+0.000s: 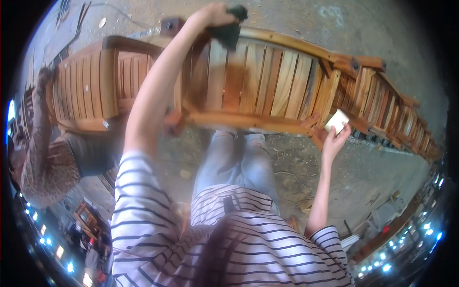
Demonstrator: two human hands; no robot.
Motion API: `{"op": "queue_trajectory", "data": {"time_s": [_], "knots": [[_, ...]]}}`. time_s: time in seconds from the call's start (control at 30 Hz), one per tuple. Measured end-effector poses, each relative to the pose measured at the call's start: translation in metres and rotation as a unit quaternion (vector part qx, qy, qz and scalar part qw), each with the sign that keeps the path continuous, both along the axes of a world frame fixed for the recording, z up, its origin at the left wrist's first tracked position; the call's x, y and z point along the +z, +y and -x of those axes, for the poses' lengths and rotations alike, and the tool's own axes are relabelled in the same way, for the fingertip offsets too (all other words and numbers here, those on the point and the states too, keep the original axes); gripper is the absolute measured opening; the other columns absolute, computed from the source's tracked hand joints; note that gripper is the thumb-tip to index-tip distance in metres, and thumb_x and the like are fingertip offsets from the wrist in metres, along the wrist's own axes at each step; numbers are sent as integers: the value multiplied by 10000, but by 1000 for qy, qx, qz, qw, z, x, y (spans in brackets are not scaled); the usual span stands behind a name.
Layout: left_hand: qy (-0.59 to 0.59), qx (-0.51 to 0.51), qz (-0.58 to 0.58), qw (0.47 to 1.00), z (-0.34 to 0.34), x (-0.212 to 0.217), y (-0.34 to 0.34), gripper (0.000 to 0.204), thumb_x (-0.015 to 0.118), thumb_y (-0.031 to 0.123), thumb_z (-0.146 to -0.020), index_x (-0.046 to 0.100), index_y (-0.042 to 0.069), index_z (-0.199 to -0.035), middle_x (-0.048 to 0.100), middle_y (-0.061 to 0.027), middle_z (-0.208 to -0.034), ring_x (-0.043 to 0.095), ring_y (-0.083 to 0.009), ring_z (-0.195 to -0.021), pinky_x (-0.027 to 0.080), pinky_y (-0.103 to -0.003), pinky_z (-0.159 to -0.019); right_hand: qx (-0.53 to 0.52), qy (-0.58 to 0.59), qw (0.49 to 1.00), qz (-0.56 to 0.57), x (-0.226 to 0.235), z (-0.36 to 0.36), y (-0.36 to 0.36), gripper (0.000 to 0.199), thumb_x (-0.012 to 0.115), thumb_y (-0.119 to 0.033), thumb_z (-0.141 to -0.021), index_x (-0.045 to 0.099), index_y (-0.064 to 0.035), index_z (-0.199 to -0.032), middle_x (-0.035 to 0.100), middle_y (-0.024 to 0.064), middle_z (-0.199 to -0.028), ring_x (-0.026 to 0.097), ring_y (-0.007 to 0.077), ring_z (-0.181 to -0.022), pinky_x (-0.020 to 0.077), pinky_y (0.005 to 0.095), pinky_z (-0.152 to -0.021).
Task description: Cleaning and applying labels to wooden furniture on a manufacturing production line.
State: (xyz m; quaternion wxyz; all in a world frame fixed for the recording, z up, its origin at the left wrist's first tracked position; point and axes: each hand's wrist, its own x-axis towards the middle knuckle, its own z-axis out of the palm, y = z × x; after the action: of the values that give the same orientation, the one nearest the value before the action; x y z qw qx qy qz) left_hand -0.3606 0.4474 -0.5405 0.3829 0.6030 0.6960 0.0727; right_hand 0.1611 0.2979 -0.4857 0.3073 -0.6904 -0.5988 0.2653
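Note:
My left hand (213, 15) reaches far forward over the far edge of a slatted wooden furniture piece (234, 118). Its fingers are closed on a dark green cloth (227, 36), which hangs down against the far rail. Motion smears the slats just below the cloth. At the near right corner of the same piece, my right hand (337, 138) pinches a small pale cream pad (337, 121). Whether the pad is a sponge, a folded paper or a sanding piece cannot be made out.
More slatted wooden pieces (387, 103) run in a line to the right, and another (86, 88) stands at the left. A person in a patterned sleeve (52, 167) works beside that left one. Concrete floor (306, 177) with scattered debris lies around.

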Motion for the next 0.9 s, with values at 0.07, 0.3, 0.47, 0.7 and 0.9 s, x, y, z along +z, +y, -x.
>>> {"op": "queue_trajectory", "data": {"time_s": [0.07, 0.3, 0.47, 0.7, 0.9], "knots": [[43, -40, 13, 998, -8, 57, 8, 498, 663, 411, -826, 642, 45, -1162, 662, -266, -1071, 645, -405, -1007, 508, -445, -905, -28, 1, 1000, -2, 13, 4, 7, 400, 525, -20, -954, 359, 29, -1314, 481, 239, -1327, 476, 269, -1264, 366, 349, -1036], [-213, 155, 230, 937, 57, 125, -73, 475, 658, 394, -908, 628, 8, -1183, 689, -60, -1028, 621, -130, -933, 487, -291, -867, -223, 86, 946, 219, -2, -58, -36, 491, 556, -36, -950, 345, 2, -1391, 567, 164, -1260, 534, 234, -1159, 420, 323, -973], [-173, 254, 213, 927, 76, 64, -135, 535, 664, 397, -905, 610, -24, -1231, 674, -115, -1095, 620, -174, -1015, 476, -287, -882, -248, 333, 884, 213, -62, -105, 8, 425, 582, -209, -965, 508, -1, -1328, 586, 114, -1281, 561, 234, -1155, 430, 356, -992], [-380, 548, 372, 646, 49, 9, -181, 656, 663, 496, -864, 563, 33, -1319, 640, -114, -1219, 616, -219, -1078, 470, -319, -957, -118, 248, 775, 569, -68, 23, 153, 501, 489, -460, -992, 571, -53, -1272, 646, 99, -1138, 633, 138, -959, 538, 284, -791], [-375, 552, 277, 691, 43, -7, -235, 465, 595, 269, -945, 549, -11, -1313, 664, -114, -1198, 662, -214, -1042, 516, -312, -947, -126, 371, 781, 486, -60, 18, 134, 578, 492, -538, -971, 561, -66, -1298, 659, 36, -1084, 638, 128, -917, 540, 288, -779]]}}
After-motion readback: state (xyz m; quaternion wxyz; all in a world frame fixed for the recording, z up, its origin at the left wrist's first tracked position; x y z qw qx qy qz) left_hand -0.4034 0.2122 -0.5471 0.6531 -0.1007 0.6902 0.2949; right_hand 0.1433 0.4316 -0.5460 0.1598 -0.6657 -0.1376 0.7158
